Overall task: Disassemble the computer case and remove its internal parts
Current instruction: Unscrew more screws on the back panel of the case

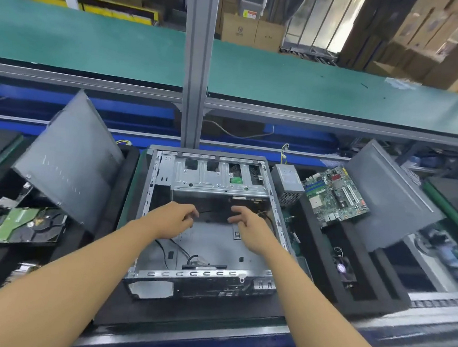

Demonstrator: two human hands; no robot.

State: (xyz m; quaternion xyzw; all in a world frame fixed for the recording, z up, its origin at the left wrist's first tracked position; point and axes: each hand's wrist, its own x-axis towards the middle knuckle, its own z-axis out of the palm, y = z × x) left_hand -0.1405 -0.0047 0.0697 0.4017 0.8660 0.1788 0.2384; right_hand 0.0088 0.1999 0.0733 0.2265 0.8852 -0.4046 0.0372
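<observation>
Warehouse stacks of cardboard boxes filled the top of the frame, behind a green conveyor belt (96,42) and a grey upright post (197,62). Below them, in the centre, the computer case (151,184) lay open on dark padding on the table (319,331).

Both arms reached into it. The left grip (173,221) had its fingers curled close to a thin black cable (209,212); whether it pinched the cable I could not tell. The right grip (248,229) was loose, fingers bent and spread, holding nothing.

The case looked like stiff sheet steel, probably fairly heavy, with thin edges that could cut, so its folded rims seemed the safest hold. The leftover wires (165,250) at the lower centre would be soft and light, best drawn out by their plugs. The drive cage (216,178) just above the hands overhung that corner and crowded the reach.

To the left leaned a side panel (69,159), with a hard drive (29,227) below it. To the right sat a power supply (289,183), a motherboard (334,199), another panel (389,195) and a small fan (342,268).
</observation>
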